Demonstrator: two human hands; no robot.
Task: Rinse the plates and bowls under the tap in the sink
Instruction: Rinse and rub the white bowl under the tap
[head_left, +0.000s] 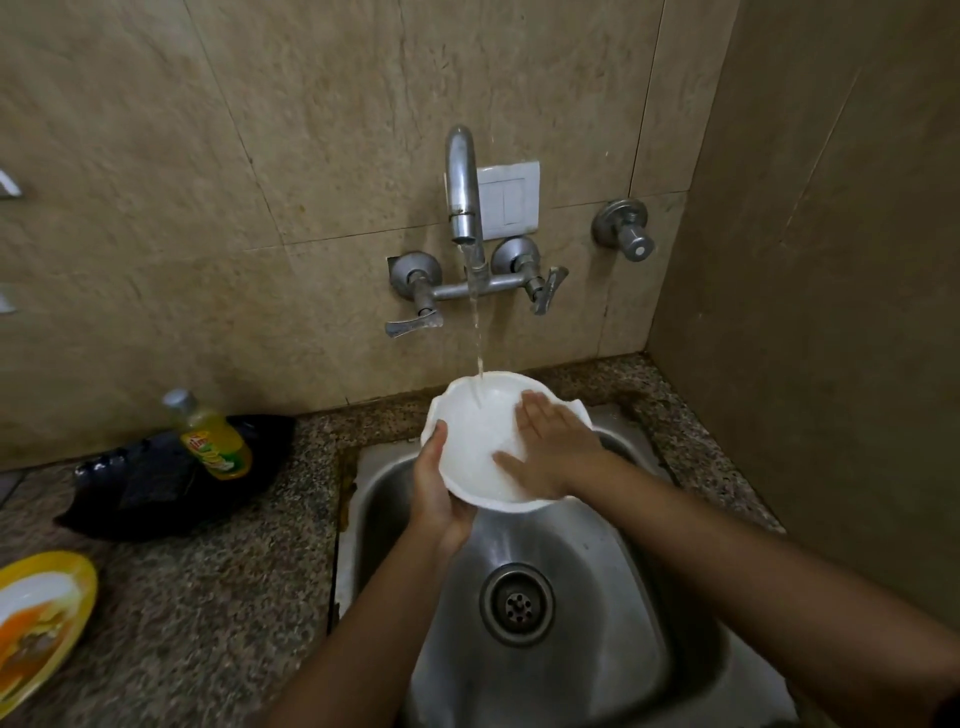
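Over the steel sink (597, 649), a white bowl (467, 431) was held under the running tap (464, 197).
The sink's near edge was cut off by the frame; the bowl was tilted above the basin's rear, with the water stream (475, 322) landing inside its far rim; the left hand (441, 488) gripped the bowl's left rim, thumb on top, fingers hidden beneath; the right hand (550, 452) lay flat inside the bowl, fingers straight, gripping nothing; a yellow plate (47, 613) on the counter was cut off at left.
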